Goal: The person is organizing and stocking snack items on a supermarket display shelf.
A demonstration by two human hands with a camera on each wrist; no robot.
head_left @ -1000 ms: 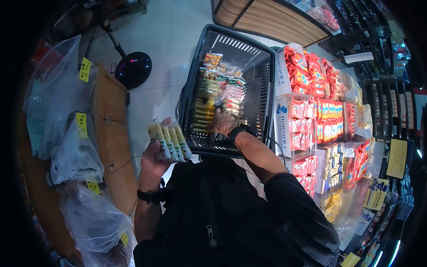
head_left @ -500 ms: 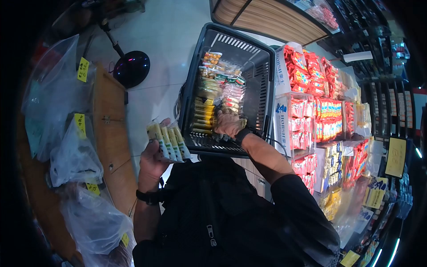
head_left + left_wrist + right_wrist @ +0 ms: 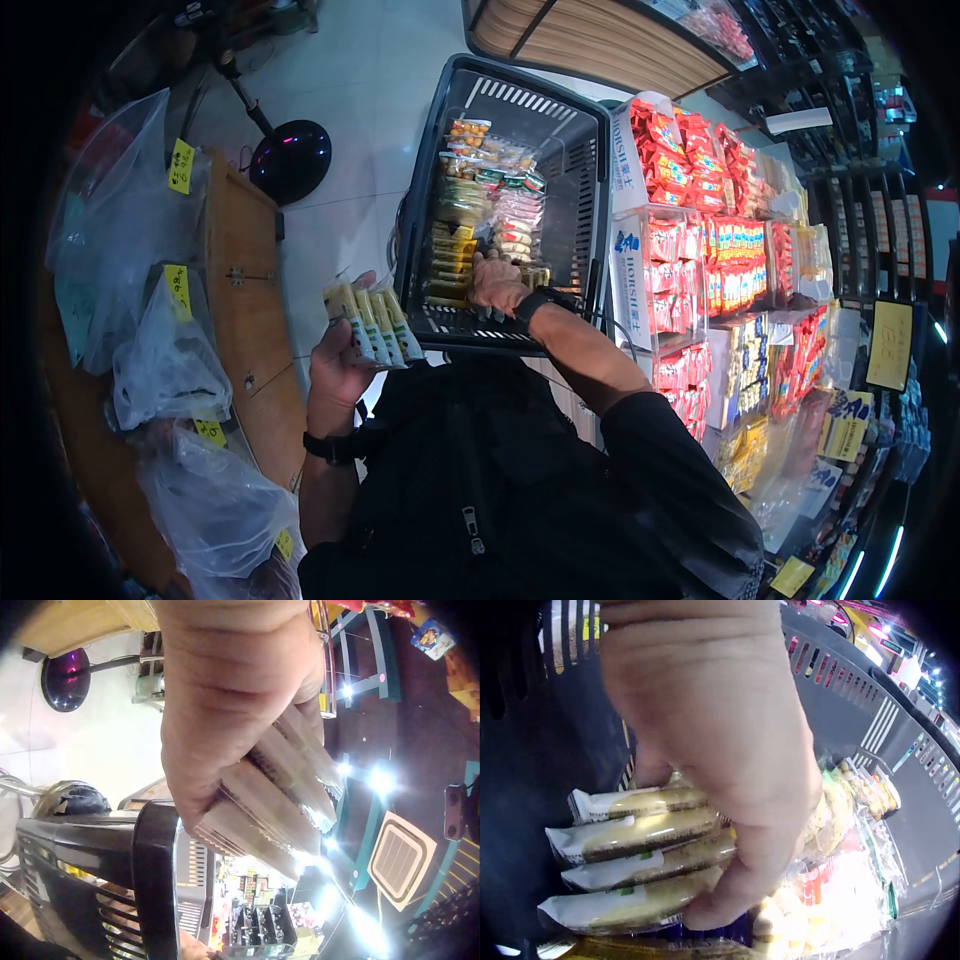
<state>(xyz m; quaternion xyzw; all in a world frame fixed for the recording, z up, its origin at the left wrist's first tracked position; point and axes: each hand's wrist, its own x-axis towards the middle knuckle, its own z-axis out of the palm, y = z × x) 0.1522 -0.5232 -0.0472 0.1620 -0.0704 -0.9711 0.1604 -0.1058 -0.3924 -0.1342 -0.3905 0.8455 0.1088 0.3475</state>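
Observation:
Several slim clear-and-white packets are gripped in my left hand, left of the dark basket. In the left wrist view the fingers curl over the packets. My right hand reaches into the near end of the basket. The right wrist view shows that hand with thumb and fingers around a row of similar packets lying side by side. Yellow packets lie to its left, and pale round-filled packs lie beyond it.
Red snack packs fill clear bins right of the basket. A wooden cabinet with plastic bags stands at the left. Beyond the basket are a round black stand base and a wood-slatted unit.
My right hand has shifted slightly within the near end of the basket, first right and then back left. My left hand keeps its hold on the packets.

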